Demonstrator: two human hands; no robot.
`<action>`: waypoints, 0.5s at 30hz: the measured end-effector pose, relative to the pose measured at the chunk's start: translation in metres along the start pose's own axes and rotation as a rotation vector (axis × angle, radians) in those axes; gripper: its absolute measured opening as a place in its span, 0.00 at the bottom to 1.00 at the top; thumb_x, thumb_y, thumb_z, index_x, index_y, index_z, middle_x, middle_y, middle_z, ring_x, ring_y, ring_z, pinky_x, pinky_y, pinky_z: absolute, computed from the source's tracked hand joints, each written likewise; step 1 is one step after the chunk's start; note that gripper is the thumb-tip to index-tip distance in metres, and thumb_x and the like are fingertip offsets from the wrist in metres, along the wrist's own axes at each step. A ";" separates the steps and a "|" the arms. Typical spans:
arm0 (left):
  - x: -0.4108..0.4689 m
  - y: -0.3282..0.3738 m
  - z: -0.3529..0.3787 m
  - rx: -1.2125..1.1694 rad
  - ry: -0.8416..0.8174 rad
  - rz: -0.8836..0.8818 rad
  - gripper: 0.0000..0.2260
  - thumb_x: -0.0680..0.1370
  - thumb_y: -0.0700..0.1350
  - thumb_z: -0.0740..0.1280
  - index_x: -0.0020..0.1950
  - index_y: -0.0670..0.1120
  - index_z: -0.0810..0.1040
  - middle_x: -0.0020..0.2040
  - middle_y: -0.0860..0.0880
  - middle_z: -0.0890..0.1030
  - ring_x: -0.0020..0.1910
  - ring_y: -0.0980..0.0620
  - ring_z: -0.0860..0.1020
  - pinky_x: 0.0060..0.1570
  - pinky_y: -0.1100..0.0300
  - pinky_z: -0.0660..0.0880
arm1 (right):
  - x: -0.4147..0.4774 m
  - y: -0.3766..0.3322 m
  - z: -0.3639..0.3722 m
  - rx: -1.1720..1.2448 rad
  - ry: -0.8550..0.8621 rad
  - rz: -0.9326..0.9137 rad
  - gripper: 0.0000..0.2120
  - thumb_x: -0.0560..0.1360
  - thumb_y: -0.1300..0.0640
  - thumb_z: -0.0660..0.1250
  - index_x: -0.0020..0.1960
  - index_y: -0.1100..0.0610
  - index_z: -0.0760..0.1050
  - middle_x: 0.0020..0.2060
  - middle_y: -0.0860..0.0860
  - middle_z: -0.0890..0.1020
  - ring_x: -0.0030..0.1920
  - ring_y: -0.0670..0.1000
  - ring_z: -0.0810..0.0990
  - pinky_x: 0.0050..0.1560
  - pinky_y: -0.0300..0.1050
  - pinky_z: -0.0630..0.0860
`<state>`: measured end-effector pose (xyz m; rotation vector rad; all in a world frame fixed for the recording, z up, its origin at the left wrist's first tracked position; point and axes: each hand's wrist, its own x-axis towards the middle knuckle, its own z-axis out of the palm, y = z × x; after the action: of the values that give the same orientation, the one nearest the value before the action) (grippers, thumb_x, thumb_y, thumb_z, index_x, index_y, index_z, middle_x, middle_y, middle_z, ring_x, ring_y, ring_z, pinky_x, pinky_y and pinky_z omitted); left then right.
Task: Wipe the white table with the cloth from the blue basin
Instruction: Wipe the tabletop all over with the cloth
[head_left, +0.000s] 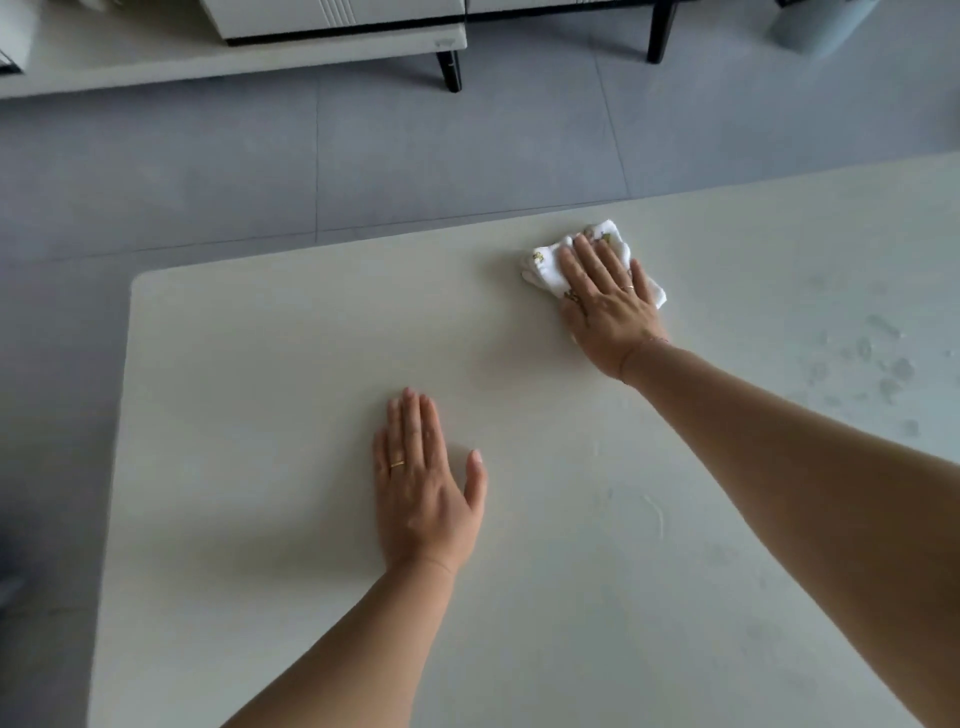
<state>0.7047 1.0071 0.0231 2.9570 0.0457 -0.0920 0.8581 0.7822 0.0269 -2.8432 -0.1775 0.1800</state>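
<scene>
cloth under flat right hand

No words, numbers, labels or brand marks can be read anywhere here. The folded white cloth with small golden-brown printed motifs carries only a pattern, too small and blurred to tell as letters or as figures. On the front edge of the low pale cabinet with black legs across the grey floor sits a faint small mark, perhaps a maker's stamp, but it is far too tiny and soft to make out. The smooth off-white tabletop shows only smudges and streaks, no writing.
</scene>
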 end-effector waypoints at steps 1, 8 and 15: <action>0.001 0.000 0.001 0.003 0.017 0.005 0.32 0.76 0.56 0.53 0.74 0.37 0.60 0.76 0.40 0.60 0.75 0.42 0.58 0.73 0.48 0.54 | 0.000 0.004 -0.002 0.005 0.017 0.077 0.26 0.81 0.49 0.50 0.77 0.49 0.46 0.77 0.47 0.47 0.76 0.49 0.42 0.74 0.50 0.37; 0.001 0.000 0.008 0.016 0.078 -0.004 0.32 0.76 0.55 0.53 0.74 0.36 0.61 0.74 0.38 0.62 0.74 0.41 0.59 0.72 0.47 0.55 | -0.017 -0.080 0.022 0.054 -0.019 -0.019 0.27 0.80 0.48 0.50 0.77 0.49 0.46 0.77 0.47 0.46 0.76 0.50 0.40 0.73 0.56 0.35; -0.001 0.005 0.002 0.042 0.066 -0.021 0.32 0.76 0.56 0.52 0.74 0.36 0.59 0.75 0.39 0.59 0.75 0.42 0.59 0.72 0.46 0.55 | -0.040 0.011 0.002 0.024 0.021 -0.016 0.26 0.81 0.48 0.50 0.77 0.49 0.46 0.77 0.46 0.47 0.76 0.47 0.42 0.74 0.49 0.36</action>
<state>0.7040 1.0020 0.0217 3.0014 0.0849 0.0013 0.8197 0.7668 0.0260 -2.8176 -0.1928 0.1475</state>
